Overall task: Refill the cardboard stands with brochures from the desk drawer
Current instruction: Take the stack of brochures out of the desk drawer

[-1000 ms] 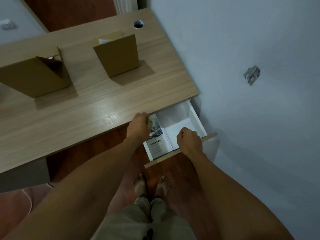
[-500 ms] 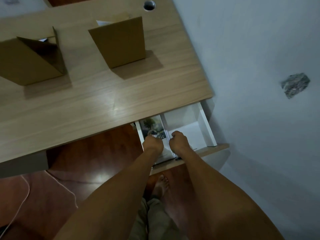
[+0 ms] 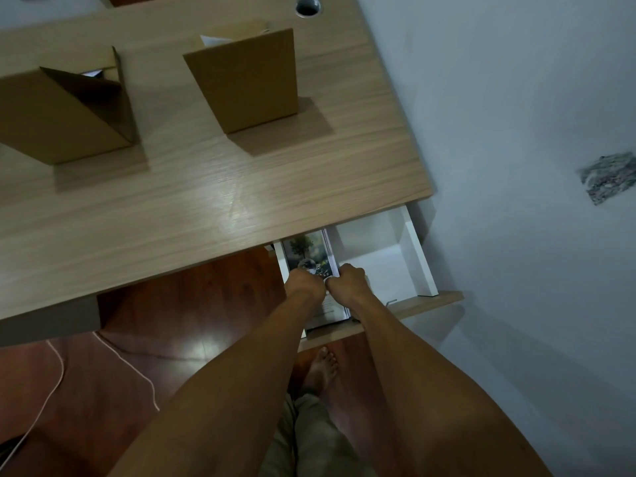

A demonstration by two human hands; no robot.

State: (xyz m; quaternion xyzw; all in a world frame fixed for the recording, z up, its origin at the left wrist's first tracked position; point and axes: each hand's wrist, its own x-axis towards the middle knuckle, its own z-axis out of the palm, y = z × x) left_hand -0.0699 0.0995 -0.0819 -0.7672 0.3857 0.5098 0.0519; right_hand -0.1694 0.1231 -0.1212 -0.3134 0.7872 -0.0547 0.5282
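Note:
A white drawer (image 3: pixel 418 259) stands pulled out under the desk's right end. A stack of brochures (image 3: pixel 306 251) with a tree picture lies against its left wall. My left hand (image 3: pixel 304 282) and my right hand (image 3: pixel 347 278) are side by side on the stack, fingers curled over the top brochures; the fingertips are hidden, so whether they grip is unclear. Two brown cardboard stands sit on the desk: one at the left (image 3: pixel 65 111) and one in the middle (image 3: pixel 246 77), each with a bit of white paper showing at its top.
The wooden desk (image 3: pixel 192 201) runs up to a pale wall (image 3: pixel 516 132) on the right, which has a chipped patch. A round cable hole (image 3: pixel 308 6) is at the desk's back edge. A thin cord (image 3: pixel 55 376) lies on the red-brown floor. My bare foot (image 3: pixel 321 368) stands below the drawer.
My left hand came off the desk edge and my right hand off the drawer front; both now meet on the brochure stack. The view has tilted nearer to the desk.

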